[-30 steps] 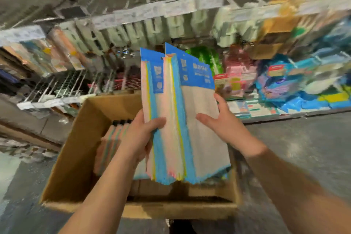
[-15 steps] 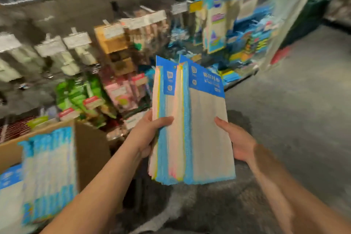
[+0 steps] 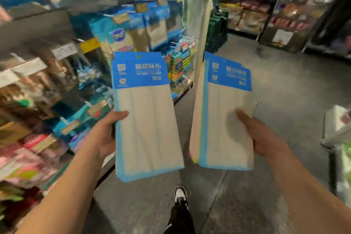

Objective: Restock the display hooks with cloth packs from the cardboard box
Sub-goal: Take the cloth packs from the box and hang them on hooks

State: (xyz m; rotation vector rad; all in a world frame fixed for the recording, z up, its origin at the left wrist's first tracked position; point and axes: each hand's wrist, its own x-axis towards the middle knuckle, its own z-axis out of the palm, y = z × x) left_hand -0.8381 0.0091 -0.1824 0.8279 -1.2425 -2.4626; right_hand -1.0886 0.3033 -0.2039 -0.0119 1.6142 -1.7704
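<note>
Shelves (image 3: 57, 74) fill the frame's left, blurred, packed with hanging goods. Floor (image 3: 275, 116) right and bottom. Centre: two stacks of cloth packs, apart. Left stack (image 3: 146, 119) gripped by left hand (image 3: 106, 135), thumb on front. Right stack (image 3: 228, 123) gripped by right hand (image 3: 260, 137), thumb across front. Shoe (image 3: 180, 194) bottom centre.

Both bare forearms reach forward, apart. Left hand (image 3: 103, 135) grips the left cloth-pack stack (image 3: 146, 118), thumb across its front. Right hand (image 3: 263, 135) grips the right cloth-pack stack (image 3: 226, 119) likewise. One sneakered foot (image 3: 180, 196) forward, near bottom centre.
</note>
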